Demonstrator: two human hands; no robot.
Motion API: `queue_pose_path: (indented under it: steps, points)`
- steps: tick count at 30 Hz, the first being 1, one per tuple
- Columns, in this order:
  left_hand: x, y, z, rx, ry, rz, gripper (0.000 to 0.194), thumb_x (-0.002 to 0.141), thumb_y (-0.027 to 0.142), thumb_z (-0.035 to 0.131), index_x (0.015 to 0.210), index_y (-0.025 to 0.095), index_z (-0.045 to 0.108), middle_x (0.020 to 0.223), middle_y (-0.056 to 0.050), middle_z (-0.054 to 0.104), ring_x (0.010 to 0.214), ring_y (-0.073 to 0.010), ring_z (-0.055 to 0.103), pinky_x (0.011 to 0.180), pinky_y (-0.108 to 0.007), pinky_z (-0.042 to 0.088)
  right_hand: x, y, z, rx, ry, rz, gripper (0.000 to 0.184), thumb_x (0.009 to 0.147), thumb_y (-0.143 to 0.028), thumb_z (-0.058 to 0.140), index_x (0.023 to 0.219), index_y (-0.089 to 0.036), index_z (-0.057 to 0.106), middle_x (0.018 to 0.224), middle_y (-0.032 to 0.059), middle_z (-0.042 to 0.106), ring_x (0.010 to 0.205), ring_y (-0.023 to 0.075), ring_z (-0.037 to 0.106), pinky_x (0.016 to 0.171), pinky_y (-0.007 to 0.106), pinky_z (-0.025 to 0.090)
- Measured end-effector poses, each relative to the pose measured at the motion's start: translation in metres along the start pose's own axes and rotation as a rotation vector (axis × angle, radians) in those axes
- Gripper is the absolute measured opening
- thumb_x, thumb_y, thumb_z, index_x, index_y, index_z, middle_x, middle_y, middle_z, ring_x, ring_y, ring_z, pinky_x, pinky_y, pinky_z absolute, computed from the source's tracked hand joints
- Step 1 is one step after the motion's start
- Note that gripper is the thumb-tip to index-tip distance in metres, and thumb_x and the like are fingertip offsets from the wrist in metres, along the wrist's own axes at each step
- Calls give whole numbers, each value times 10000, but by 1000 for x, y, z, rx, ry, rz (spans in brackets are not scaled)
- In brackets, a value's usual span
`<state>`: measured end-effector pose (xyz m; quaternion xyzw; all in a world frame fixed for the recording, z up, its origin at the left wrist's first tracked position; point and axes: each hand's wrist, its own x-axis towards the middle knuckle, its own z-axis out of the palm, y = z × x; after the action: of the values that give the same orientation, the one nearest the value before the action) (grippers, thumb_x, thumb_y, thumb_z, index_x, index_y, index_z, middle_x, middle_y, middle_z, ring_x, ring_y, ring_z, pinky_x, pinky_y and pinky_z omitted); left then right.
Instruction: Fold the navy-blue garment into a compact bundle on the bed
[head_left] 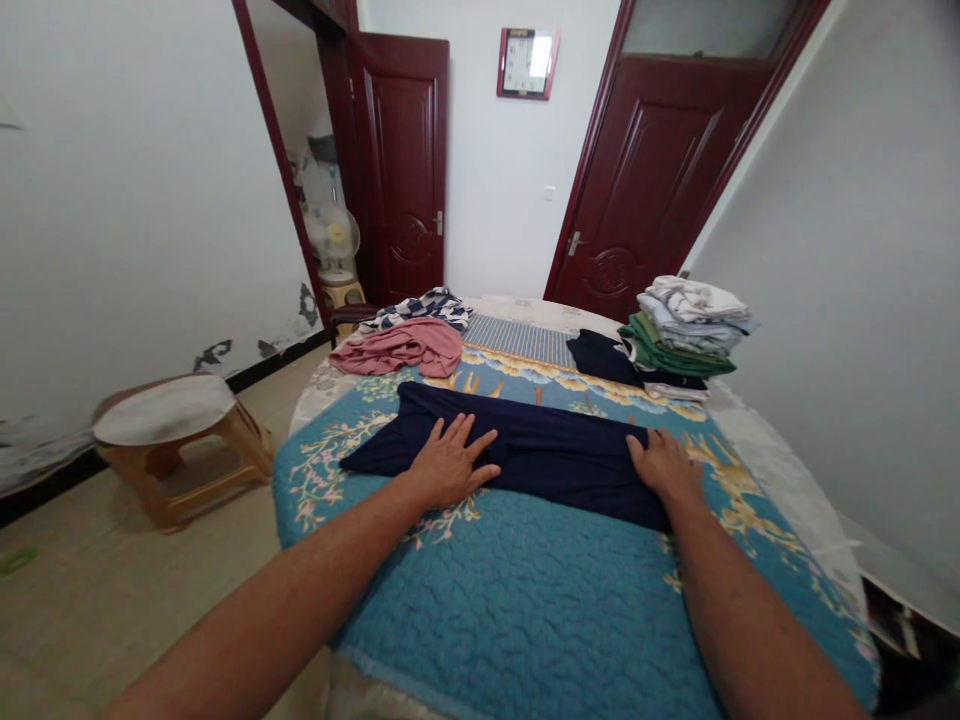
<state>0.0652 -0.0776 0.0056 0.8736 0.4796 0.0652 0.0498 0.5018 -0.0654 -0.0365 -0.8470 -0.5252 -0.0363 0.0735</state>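
As we lean over a bed [319, 400] in a white-walled room [127, 200] with dark red panelled wooden doors [397, 170], a wide blue quilted bedcover with a gold and pink floral print [517, 610] fills the foreground. Beyond it sit a stack of folded pale and green clothes [686, 330] and a crumpled dusty-pink garment [405, 347]. A long navy-blue cloth garment [555, 460] lies folded across the cover's middle, between our hands. Our left hand [450, 465] rests flat on it, fingers [466, 435] spread wide; our right hand [664, 465] presses its right end, fingers [641, 450] closer together, neither hand pinching. Flat palms, we judge, work best for holding fabric smooth without dragging it.
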Motion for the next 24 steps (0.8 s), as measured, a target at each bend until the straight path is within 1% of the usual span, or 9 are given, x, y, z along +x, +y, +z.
queue_pose_path:
  steps: [5,8,12,14,16,18,20,22,24]
  points:
    - [-8,-3,-4,-28,-45,80,735,989,786,304,1646,459,341,1784,-107,180,1625,-423,165,1251,-691,124,3,3,4,-2,4,-6,745,1042,-633,252,1547,-151,511,1657,187,409,1493,393,411,1199,658,321]
    - [-13,-3,-7,-41,-66,132,724,981,789,340,1637,483,346,1790,-92,155,1629,-431,134,1247,-706,121,4,5,5,5,8,-21,749,1040,-636,251,1551,-152,507,1656,185,411,1497,388,405,1207,648,314]
    - [-19,0,-13,-48,-102,227,693,987,776,356,1618,490,383,1784,-87,188,1632,-430,112,1235,-743,89,3,3,4,8,-2,-11,745,1042,-635,249,1558,-162,502,1666,173,398,1513,389,383,1212,643,310]
    - [-19,3,-20,-78,-131,292,668,997,760,356,1604,486,412,1773,-74,237,1632,-410,141,1234,-752,77,1,0,0,9,-10,1,740,1046,-629,256,1570,-163,492,1677,171,383,1522,388,369,1217,640,304]
    - [-13,4,-29,-138,-113,307,652,1034,706,328,1636,459,354,1755,-70,294,1623,-355,219,1252,-725,89,-4,-4,-5,13,-23,15,726,1051,-615,269,1578,-164,484,1684,172,372,1527,382,365,1227,630,293]
    - [-1,1,-36,-181,-18,245,651,1068,640,295,1674,403,280,1735,-81,342,1599,-305,299,1274,-683,114,-10,-8,-13,23,-15,28,699,1059,-593,288,1577,-167,484,1683,178,372,1530,379,361,1227,624,292]
    - [15,-5,-37,-169,87,134,642,1080,595,292,1671,345,311,1714,-100,380,1577,-298,342,1279,-663,146,-17,-13,-23,30,56,46,664,1067,-561,310,1573,-167,480,1679,186,376,1542,384,335,1216,639,292]
    - [31,-10,-29,-123,128,14,643,1074,576,314,1649,295,378,1698,-128,401,1568,-324,353,1262,-667,200,-24,-22,-32,24,185,33,624,1076,-506,332,1579,-159,460,1688,191,359,1566,378,284,1238,652,225]
    - [42,-12,-16,-65,118,-58,705,1045,621,358,1648,257,389,1695,-162,394,1572,-355,336,1249,-669,224,-33,-38,-41,41,252,-57,597,1082,-471,357,1574,-147,457,1700,191,341,1581,367,254,1262,641,155]
